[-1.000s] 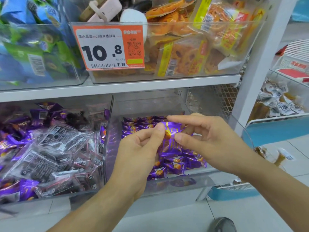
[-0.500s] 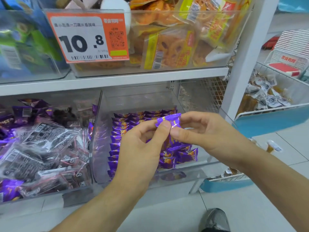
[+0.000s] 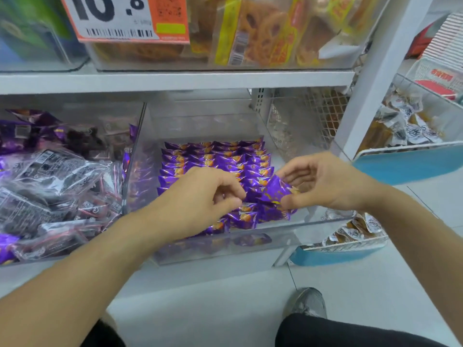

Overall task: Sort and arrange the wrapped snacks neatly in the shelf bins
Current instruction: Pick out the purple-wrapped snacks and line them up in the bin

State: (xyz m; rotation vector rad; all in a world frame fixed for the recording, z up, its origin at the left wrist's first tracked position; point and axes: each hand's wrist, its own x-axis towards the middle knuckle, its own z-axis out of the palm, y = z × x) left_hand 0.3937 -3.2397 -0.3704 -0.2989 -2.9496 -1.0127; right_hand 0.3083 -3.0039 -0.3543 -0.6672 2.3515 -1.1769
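Holding one purple snack in the middle of the frame, we pinch it with our right hand. Our left hand curls fingers on snacks in the clear bin, above neat purple rows.

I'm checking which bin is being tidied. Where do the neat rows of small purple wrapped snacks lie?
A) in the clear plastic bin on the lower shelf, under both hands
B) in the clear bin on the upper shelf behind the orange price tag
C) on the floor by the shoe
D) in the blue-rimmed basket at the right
A: the rows of small purple wrapped snacks fill the clear plastic bin on the lower shelf, where the left hand and right hand work.
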